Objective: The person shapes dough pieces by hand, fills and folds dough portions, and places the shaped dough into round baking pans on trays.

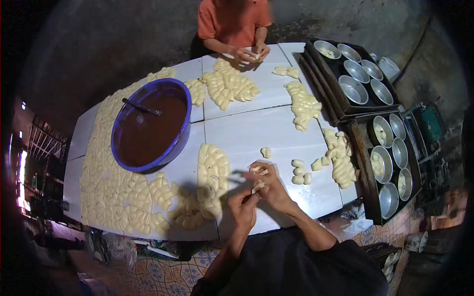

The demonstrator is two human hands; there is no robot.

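Observation:
My right hand (275, 191) is curled, with a small piece of pale dough (258, 170) in its fingers. Close beside it, my left hand (243, 209) is closed in a pinch on a thin dark tool (250, 196), its tip at the dough in my right hand; its exact kind is hard to make out. Just beyond my hands a small dough lump (266, 152) lies on the white tabletop (252, 130). Several rounded dough pieces (299, 171) are grouped to the right. A scored dough slab (213, 167) lies to the left of my hands.
A blue tub (183, 138) of brown filling (148, 140) with a spoon-like handle (140, 106) stands at left, amid many dough pieces (106, 182). At right are dark trays (368, 185) of round metal tins (381, 163). Across the table, a person in orange (234, 22) handles dough.

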